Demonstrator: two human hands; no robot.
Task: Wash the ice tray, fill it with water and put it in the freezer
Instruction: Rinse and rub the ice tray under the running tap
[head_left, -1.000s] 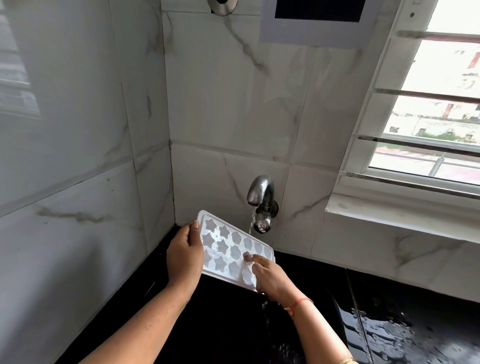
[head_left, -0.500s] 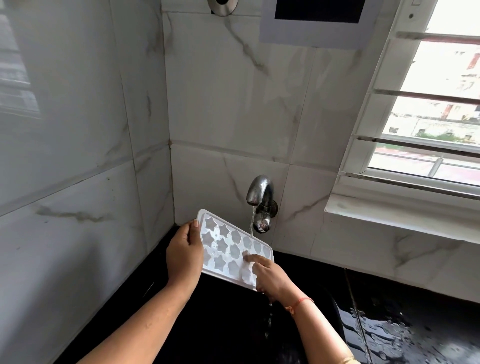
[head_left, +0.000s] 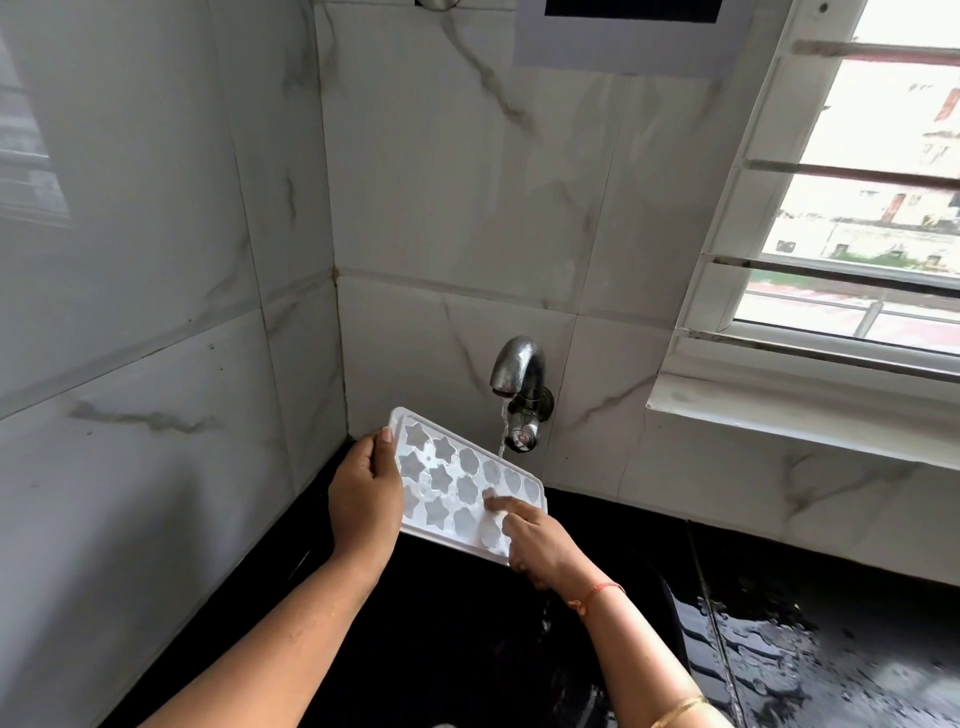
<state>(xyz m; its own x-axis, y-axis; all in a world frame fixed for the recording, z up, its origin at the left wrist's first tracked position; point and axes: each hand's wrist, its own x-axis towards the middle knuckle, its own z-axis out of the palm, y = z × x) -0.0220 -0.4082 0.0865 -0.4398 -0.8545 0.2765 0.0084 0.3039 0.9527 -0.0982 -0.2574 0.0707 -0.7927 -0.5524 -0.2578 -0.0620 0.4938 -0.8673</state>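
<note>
While tilted, tray (head_left: 448, 480) between hands (head_left: 363, 499) (head_left: 540, 545).

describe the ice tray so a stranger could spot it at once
Left of the window, find the steel tap on the marbled wall. Right under its stream, over the black sink, is the ice tray: a tilted white plastic slab with star-shaped pockets.

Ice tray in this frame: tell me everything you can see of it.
The tray is white plastic, rectangular, with rows of star and rounded cells. It is held tilted in the air below the tap, whose stream lands near its far edge. The left hand grips its left end; the right hand lays a forefinger on a cell near the right end, thumb under the near rim.
</note>
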